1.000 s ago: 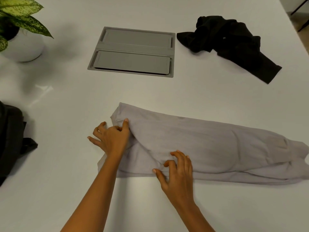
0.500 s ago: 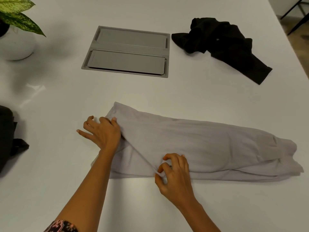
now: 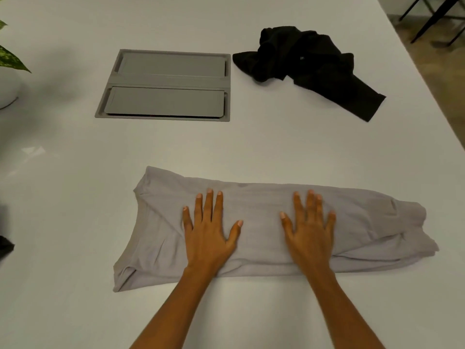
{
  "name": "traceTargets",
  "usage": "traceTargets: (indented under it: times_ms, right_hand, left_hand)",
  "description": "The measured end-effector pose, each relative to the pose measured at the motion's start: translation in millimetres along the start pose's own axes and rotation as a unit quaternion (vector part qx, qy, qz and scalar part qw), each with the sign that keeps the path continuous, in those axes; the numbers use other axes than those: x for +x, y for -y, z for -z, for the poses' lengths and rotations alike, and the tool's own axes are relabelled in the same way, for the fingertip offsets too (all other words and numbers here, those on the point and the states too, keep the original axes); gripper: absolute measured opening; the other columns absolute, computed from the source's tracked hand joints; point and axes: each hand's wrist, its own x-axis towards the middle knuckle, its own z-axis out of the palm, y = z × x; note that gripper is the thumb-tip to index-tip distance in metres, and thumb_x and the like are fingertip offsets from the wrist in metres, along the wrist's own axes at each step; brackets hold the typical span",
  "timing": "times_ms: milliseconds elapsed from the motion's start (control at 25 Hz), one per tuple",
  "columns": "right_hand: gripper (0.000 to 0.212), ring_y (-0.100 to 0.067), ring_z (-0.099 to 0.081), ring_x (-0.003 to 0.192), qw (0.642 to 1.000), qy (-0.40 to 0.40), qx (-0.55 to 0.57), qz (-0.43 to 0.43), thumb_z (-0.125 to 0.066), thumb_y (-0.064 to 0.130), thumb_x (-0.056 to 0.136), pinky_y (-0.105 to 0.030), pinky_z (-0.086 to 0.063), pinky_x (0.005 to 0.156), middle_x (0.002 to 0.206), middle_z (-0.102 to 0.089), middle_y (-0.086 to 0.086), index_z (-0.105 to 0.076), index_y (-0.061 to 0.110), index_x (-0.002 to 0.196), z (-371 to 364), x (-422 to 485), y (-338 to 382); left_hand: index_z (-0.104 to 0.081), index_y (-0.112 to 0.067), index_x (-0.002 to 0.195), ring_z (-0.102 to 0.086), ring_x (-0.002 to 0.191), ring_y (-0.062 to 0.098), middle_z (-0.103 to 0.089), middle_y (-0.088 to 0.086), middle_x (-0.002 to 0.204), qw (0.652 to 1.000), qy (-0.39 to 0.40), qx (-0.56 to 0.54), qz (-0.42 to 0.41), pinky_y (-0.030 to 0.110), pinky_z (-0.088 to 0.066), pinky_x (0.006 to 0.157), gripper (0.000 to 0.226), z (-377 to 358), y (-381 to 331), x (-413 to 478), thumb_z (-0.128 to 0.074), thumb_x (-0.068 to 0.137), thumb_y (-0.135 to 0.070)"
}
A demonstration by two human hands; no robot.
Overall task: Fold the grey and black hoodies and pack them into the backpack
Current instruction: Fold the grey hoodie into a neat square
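Note:
The grey hoodie (image 3: 264,215) lies folded into a long band across the near part of the white table (image 3: 251,147). My left hand (image 3: 210,230) presses flat on its left half, fingers straight and spread. My right hand (image 3: 309,230) presses flat on its middle, palm down. The black hoodie (image 3: 309,64) lies crumpled at the far right of the table, one sleeve trailing toward the right edge. Only a dark sliver of the backpack (image 3: 5,245) shows at the left border.
A grey recessed cable hatch (image 3: 166,84) is set into the table behind the grey hoodie. A potted plant in a white pot (image 3: 6,79) stands at the far left. The table's right edge runs close to the black hoodie; dark chair legs (image 3: 432,16) stand beyond it.
Both hands have left the hoodie's left end, where they were pinching and tucking the cloth, and moved right to lie flat on it. The view has shifted right, leaving little of the backpack.

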Motion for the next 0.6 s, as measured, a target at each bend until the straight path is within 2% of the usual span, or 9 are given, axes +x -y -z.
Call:
traceTargets:
  times_ms: [160,240,320,440,520,600]
  right_hand:
    - [0.075,-0.027,-0.012,0.150,0.991,-0.016,-0.042,-0.127,-0.015,0.069,0.091,-0.062,-0.003,0.116,0.162,-0.018,-0.009,-0.018,0.030,0.155,14.7,11.2,-108.0]
    - [0.075,-0.023,-0.007,0.151,0.990,-0.015,-0.043,-0.134,-0.014,0.068,0.093,-0.061,-0.001,0.115,0.163,-0.014,-0.008,-0.010,0.029,0.156,20.7,16.8,-137.2]
    - [0.073,-0.029,-0.011,0.150,0.988,-0.033,-0.022,-0.152,-0.018,0.062,0.096,-0.061,-0.009,0.115,0.163,-0.013,-0.009,-0.013,0.023,0.156,20.2,19.9,-145.7]
    - [0.065,-0.040,-0.024,0.143,0.970,-0.081,0.010,-0.228,-0.026,0.053,0.100,-0.061,-0.026,0.109,0.159,-0.022,-0.020,-0.027,0.015,0.153,19.6,22.9,-142.3]
    - [0.062,-0.038,-0.025,0.143,0.965,-0.080,0.008,-0.248,-0.028,0.051,0.101,-0.058,-0.025,0.108,0.158,-0.023,-0.022,-0.029,0.015,0.152,20.0,24.9,-141.9]
    - [0.061,-0.037,-0.023,0.144,0.967,-0.075,-0.001,-0.243,-0.027,0.052,0.102,-0.057,-0.023,0.109,0.159,-0.021,-0.019,-0.028,0.018,0.152,19.5,26.9,-141.9]
  left_hand:
    - [-0.019,-0.020,0.157,-0.011,0.151,0.026,-0.015,0.005,0.164,1.000,0.005,0.005,-0.001,0.058,-0.009,0.119,0.083,2.8,-1.9,1.4,-0.031,0.091,-0.069]
    - [-0.016,-0.021,0.157,-0.007,0.152,0.027,-0.011,0.006,0.164,1.000,0.011,0.007,-0.003,0.059,-0.008,0.119,0.084,6.1,-3.2,1.0,-0.029,0.090,-0.070]
    - [-0.015,-0.022,0.157,-0.004,0.152,0.028,-0.008,0.008,0.165,0.999,0.010,0.002,-0.031,0.060,-0.006,0.119,0.084,10.6,-5.2,-3.2,-0.031,0.090,-0.070]
    - [-0.025,-0.025,0.155,-0.010,0.151,0.030,-0.012,0.007,0.164,0.989,0.021,0.003,-0.146,0.063,-0.014,0.116,0.078,11.5,-9.3,-25.5,-0.036,0.090,-0.067]
    - [-0.031,-0.027,0.152,-0.014,0.151,0.030,-0.015,0.006,0.164,0.984,0.032,0.016,-0.177,0.065,-0.019,0.113,0.074,8.9,-7.4,-36.2,-0.035,0.090,-0.067]
    - [-0.034,-0.028,0.151,-0.014,0.150,0.031,-0.016,0.006,0.164,0.984,0.040,0.025,-0.171,0.066,-0.017,0.113,0.074,7.7,-4.7,-37.6,-0.035,0.089,-0.069]
